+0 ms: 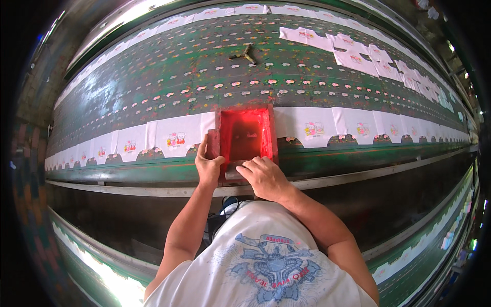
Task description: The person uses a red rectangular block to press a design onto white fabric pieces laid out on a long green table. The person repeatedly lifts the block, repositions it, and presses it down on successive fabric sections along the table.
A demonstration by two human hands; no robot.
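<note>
Here, one red frame [265,134] is lying between two hands. The left hand [208,167] is gripping it; the right hand [267,177], one bar [233,174].

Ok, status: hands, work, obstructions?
Left hand gripping red-stained rectangular frame, left side; right hand holding pale flat bar, near end. Frame across white fabric row. Brownish forked object beyond, clear.

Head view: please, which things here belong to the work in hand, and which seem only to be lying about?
Seem to belong:
red frame, held by the left hand
flat bar, at the right hand
near row of white cloths
green table beneath

Seem just lying about:
dark forked object, kind unclear
upper-right white cloths, untouched
</note>
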